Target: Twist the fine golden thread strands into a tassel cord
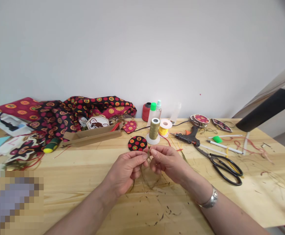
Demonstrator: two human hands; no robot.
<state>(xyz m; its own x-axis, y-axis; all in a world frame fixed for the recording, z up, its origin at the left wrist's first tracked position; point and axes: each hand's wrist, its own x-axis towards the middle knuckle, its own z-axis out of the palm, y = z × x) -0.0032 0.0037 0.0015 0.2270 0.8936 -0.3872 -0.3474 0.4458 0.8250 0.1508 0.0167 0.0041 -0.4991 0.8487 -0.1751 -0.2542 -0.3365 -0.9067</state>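
My left hand [128, 168] and my right hand [168, 162] meet above the middle of the wooden table. Both are closed, thumbs and forefingers pinching a thin olive-green thread [143, 178] between them. Loose ends of it hang below my fingers; the part inside the pinch is mostly hidden. Just beyond my left hand lies a round black patterned fabric piece [137, 143]. A spool of olive thread [154, 129] stands behind my fingertips, with a spool of yellow cord [165, 125] beside it.
To the right lie black-handled scissors [227, 166], a glue gun [188, 137] and a white pen [227, 146]. A cardboard tray [93, 135] and heaped patterned fabric [56, 111] occupy the left. Bottles, including a green-capped one [152, 112], stand near the wall. Thread scraps litter the front.
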